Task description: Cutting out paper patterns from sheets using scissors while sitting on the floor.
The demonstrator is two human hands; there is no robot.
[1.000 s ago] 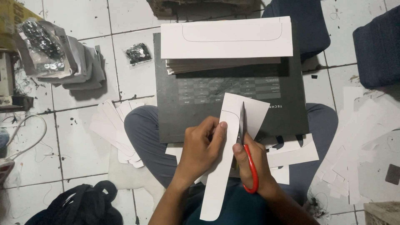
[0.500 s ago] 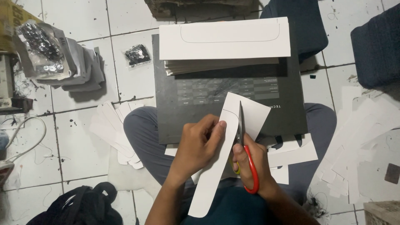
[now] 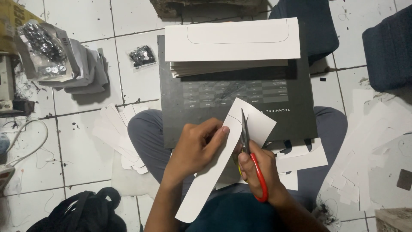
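Left hand (image 3: 197, 148) fingers pinch the white card strip (image 3: 219, 169); right hand (image 3: 257, 172), at its three o'clock, grips red-handled scissors (image 3: 251, 159) cutting it.

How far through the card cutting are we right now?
Done: cut white pieces and offcuts lie on the tiles at both sides. In hand: the left hand holds a white card strip while the right hand works red-handled scissors along its upper end. Left: a stack of uncut white cards, the top one with a pencilled outline, waits on the black board.
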